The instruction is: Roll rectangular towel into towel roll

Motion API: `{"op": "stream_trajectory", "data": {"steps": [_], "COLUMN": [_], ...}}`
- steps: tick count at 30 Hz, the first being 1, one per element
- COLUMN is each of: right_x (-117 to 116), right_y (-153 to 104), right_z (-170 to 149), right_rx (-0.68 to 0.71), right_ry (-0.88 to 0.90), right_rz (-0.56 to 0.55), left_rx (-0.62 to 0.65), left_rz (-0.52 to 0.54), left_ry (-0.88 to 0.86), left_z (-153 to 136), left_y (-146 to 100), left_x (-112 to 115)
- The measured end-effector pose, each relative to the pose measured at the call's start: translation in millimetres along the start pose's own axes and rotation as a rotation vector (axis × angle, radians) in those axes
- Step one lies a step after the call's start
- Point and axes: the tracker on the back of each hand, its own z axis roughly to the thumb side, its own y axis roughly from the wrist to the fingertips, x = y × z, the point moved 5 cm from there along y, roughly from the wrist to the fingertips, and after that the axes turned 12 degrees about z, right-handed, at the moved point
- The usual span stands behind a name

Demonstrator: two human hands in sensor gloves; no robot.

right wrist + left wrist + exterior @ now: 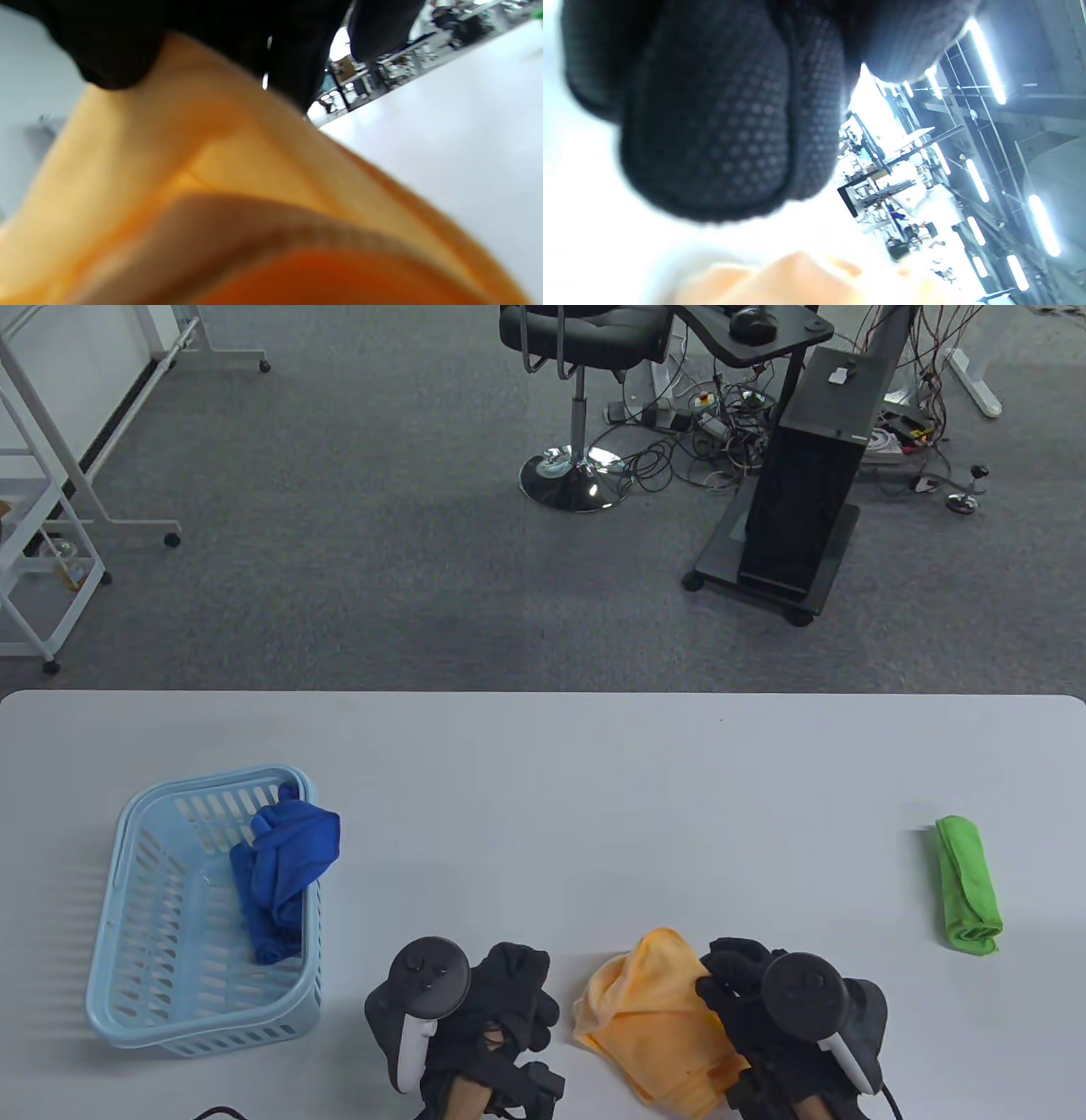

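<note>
An orange towel lies crumpled at the table's front edge, between my hands. My right hand grips its right side; in the right wrist view the orange towel fills the frame under my gloved fingers. My left hand rests on the table just left of the towel, fingers curled, holding nothing that I can see. In the left wrist view my gloved fingers fill the top and a blurred piece of the orange towel shows at the bottom.
A light blue basket stands at the left with a crumpled blue towel hanging over its right rim. A rolled green towel lies at the right. The white table stretches behind the hands.
</note>
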Motion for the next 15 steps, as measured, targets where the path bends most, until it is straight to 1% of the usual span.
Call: {"op": "stream_trajectory", "data": {"steps": [2,3,4,5,6,9,10,12,13,15], "right_x": [2,2,1,-1,-1,2,3,1,-1,-5], "right_y": [1,2,3,3,2,-2,-5,-9,-11,-14], "right_z": [-4,-5,-5,-3,-1,11,19,36,43,54], "right_rx": [-0.002,0.008,0.024,0.043,0.062,0.118,0.152,0.215,0.236,0.256], "right_ry": [0.103,0.160,0.211,0.274,0.316,0.329,0.308,0.270,0.246,0.229], "right_rz": [0.027,0.049,0.069,0.092,0.104,0.079,0.072,0.077,0.083,0.076], "left_rx": [0.050,0.086,0.138,0.156,0.209,0.323,0.392,0.468,0.479,0.489], "left_rz": [-0.006,-0.007,-0.041,-0.072,-0.128,-0.213,-0.246,-0.311,-0.324,-0.306], "left_ry": [0.084,0.096,0.095,0.094,0.070,-0.020,-0.070,-0.132,-0.140,-0.123], "left_z": [4,7,13,15,21,39,50,68,74,82], "left_y": [-2,-4,-5,-6,-9,-17,-21,-29,-33,-37], "left_x": [1,3,10,16,24,36,39,44,48,53]}}
